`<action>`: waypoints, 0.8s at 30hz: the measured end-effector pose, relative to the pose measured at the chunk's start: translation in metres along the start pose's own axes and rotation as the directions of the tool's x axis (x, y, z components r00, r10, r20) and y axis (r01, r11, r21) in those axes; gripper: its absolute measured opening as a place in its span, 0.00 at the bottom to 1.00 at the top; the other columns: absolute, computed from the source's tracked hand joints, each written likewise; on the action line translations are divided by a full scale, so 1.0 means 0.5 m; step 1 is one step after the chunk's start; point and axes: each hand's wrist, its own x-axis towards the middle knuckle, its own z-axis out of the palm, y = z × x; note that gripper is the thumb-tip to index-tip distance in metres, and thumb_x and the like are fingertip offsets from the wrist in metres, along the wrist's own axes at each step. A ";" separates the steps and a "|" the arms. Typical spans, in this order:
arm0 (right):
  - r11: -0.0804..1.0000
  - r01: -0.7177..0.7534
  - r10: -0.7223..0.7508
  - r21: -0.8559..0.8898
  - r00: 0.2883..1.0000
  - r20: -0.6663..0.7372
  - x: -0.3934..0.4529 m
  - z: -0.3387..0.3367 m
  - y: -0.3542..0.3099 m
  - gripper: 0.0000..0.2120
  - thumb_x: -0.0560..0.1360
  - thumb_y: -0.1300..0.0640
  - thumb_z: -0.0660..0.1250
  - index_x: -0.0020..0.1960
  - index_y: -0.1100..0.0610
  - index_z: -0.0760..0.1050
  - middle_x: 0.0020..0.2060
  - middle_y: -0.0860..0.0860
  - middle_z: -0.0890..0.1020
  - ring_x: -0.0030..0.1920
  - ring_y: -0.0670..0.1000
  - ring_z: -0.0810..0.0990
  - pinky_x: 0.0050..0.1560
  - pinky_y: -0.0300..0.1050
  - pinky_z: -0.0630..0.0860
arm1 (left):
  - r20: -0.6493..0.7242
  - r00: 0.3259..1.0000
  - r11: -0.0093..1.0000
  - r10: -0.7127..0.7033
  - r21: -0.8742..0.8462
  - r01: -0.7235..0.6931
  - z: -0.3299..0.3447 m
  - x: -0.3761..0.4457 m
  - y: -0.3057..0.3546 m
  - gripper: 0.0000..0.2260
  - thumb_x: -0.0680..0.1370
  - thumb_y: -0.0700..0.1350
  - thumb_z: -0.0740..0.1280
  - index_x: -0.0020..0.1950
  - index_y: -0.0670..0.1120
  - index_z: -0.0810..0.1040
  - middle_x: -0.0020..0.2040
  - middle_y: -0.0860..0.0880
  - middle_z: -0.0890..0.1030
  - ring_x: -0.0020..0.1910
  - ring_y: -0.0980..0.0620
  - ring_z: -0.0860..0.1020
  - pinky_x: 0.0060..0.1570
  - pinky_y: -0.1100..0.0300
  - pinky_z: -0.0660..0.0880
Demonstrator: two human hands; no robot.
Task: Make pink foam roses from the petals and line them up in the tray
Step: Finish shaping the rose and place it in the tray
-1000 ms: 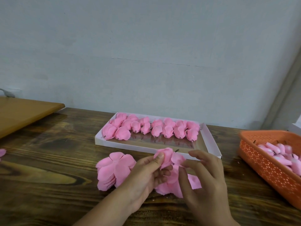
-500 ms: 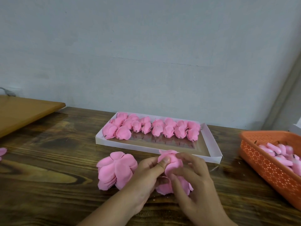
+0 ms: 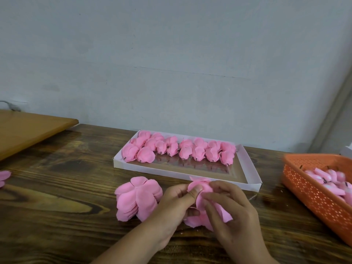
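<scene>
On the wooden surface (image 3: 57, 197), a half-formed rose (image 3: 200, 189) is pinched by the left hand (image 3: 177, 204) and the right hand (image 3: 234, 212), so petals wrap tightly.

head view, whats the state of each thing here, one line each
left hand: pinches the rose being made, thumb on top
right hand: fingers curled round the same rose
rose being made: half wrapped, held just above the table
petal stack: lying flat on the table, untouched
white tray: far rows filled with finished roses, near strip bare
orange basket: holds pink pieces
</scene>
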 end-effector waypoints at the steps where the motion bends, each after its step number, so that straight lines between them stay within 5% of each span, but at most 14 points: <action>1: 1.000 0.005 -0.005 -0.009 1.000 0.001 0.000 0.001 0.001 0.10 0.74 0.52 0.68 0.47 0.54 0.86 0.54 0.49 0.80 0.53 0.41 0.78 0.52 0.31 0.74 | -0.002 1.000 1.000 -0.001 0.001 0.001 0.000 0.000 0.000 0.14 0.76 0.55 0.69 0.53 0.48 0.87 0.46 0.45 0.87 0.46 0.50 0.84 0.43 0.59 0.79; 8: 0.999 -0.027 0.027 -0.027 1.000 -0.004 -0.006 0.001 0.009 0.05 0.71 0.56 0.73 0.46 0.53 0.86 0.53 0.49 0.79 0.50 0.44 0.80 0.50 0.31 0.75 | 0.037 0.999 0.999 0.005 0.043 -0.006 -0.003 -0.003 0.001 0.15 0.77 0.55 0.67 0.55 0.48 0.86 0.45 0.47 0.86 0.47 0.50 0.83 0.41 0.60 0.78; 13: 0.999 -0.038 0.038 0.027 0.999 -0.007 0.000 -0.004 0.002 0.10 0.73 0.52 0.67 0.46 0.54 0.85 0.52 0.51 0.80 0.53 0.42 0.79 0.52 0.30 0.74 | 0.100 0.995 0.994 0.025 0.100 -0.035 -0.009 -0.004 0.004 0.17 0.76 0.55 0.71 0.60 0.47 0.84 0.54 0.36 0.84 0.56 0.38 0.83 0.50 0.51 0.78; 17: 0.990 -0.105 0.104 0.099 0.994 0.019 0.004 -0.010 -0.003 0.08 0.72 0.52 0.66 0.45 0.50 0.84 0.53 0.49 0.80 0.58 0.42 0.79 0.55 0.29 0.72 | 0.084 0.994 0.986 0.070 0.142 -0.081 -0.012 -0.004 0.003 0.14 0.76 0.54 0.71 0.56 0.48 0.85 0.47 0.43 0.86 0.47 0.48 0.84 0.43 0.59 0.79; 21: 0.975 -0.147 0.145 0.165 0.989 0.022 0.007 -0.017 -0.001 0.06 0.72 0.57 0.68 0.47 0.51 0.80 0.51 0.44 0.81 0.55 0.47 0.80 0.51 0.40 0.77 | 0.075 0.992 0.971 0.100 0.209 -0.114 -0.015 0.000 -0.002 0.11 0.79 0.54 0.69 0.56 0.51 0.85 0.49 0.45 0.87 0.49 0.47 0.86 0.46 0.53 0.82; 24: 0.958 -0.217 0.220 0.188 0.975 0.002 0.012 -0.032 0.005 0.14 0.71 0.59 0.70 0.54 0.46 0.77 0.49 0.43 0.80 0.49 0.50 0.80 0.47 0.44 0.77 | 0.091 0.987 0.949 0.130 0.279 -0.150 -0.019 0.004 -0.008 0.10 0.77 0.57 0.68 0.53 0.57 0.85 0.49 0.46 0.87 0.50 0.46 0.86 0.50 0.48 0.83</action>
